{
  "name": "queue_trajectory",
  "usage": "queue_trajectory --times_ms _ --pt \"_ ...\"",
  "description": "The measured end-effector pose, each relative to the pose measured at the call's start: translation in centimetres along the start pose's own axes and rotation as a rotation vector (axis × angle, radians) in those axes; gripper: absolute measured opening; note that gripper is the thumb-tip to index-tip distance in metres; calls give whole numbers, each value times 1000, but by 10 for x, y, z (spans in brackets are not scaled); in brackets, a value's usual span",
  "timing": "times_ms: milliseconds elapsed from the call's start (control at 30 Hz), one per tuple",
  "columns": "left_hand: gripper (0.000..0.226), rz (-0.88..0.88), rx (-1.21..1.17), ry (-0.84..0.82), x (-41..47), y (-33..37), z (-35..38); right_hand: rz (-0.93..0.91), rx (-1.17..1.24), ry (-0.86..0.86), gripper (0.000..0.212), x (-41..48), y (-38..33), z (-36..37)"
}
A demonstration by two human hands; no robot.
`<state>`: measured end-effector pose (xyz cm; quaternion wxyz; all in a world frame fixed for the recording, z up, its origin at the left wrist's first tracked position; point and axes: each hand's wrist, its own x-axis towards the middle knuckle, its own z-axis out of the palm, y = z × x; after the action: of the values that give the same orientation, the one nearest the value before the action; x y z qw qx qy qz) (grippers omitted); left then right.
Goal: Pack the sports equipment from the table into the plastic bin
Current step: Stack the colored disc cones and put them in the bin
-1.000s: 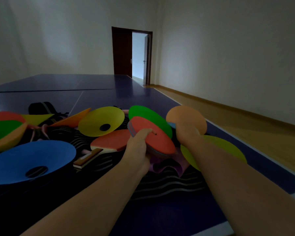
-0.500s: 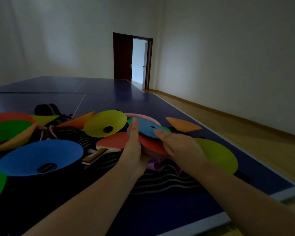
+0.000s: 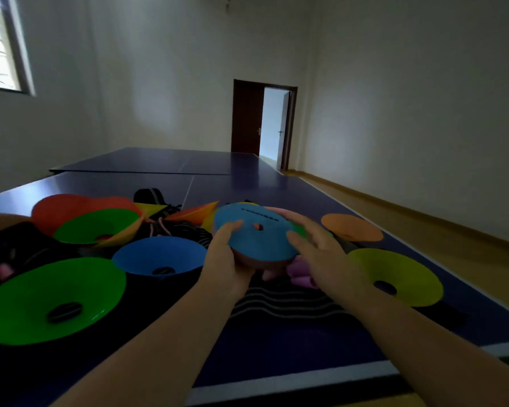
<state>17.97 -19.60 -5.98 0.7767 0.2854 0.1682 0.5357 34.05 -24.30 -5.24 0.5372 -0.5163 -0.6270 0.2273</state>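
My left hand [image 3: 227,259] grips a stack of flat disc cones, its thumb over the blue top cone [image 3: 259,233] and its fingers under the reddish underside. My right hand [image 3: 318,251] rests on the stack's right edge with spread fingers. Loose disc cones lie around on the blue table-tennis table [image 3: 276,342]: a large green one [image 3: 50,298] at the front left, a blue one [image 3: 159,255], a green one nested in an orange-red one [image 3: 97,226], an orange one [image 3: 351,227] and a yellow-green one [image 3: 400,274] at the right. No plastic bin is in view.
A black cloth with white wavy stripes [image 3: 279,304] lies under the cones, with purple bands [image 3: 300,274] below my hands. A black bag [image 3: 149,196] sits behind the pile. The table's right edge borders a wooden floor [image 3: 423,236]. An open door [image 3: 272,127] stands at the far wall.
The camera has tilted up. My left hand lifted the stack, now topped by the blue cone, closer to me. My right hand let go of the orange cone and came onto the stack.
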Motion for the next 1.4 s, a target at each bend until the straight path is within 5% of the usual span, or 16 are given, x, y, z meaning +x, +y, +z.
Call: queue_trajectory --times_ms 133,233,567,800,1133,1400 --pt "40 129 -29 53 -30 44 -23 345 351 -66 43 20 -27 53" --pt "40 266 -30 97 -65 87 -51 429 628 -133 33 18 -62 113" --pt "39 827 -86 360 -251 263 -175 155 672 -460 30 -43 -223 374" --pt "36 1066 -76 678 -413 326 -283 244 699 -819 33 -155 -275 554" --pt "32 1056 -199 1011 -521 305 -443 352 511 -1035 30 -272 -224 707" --pt "35 670 -298 1211 -526 193 -592 647 187 -1078 25 -341 -60 770"
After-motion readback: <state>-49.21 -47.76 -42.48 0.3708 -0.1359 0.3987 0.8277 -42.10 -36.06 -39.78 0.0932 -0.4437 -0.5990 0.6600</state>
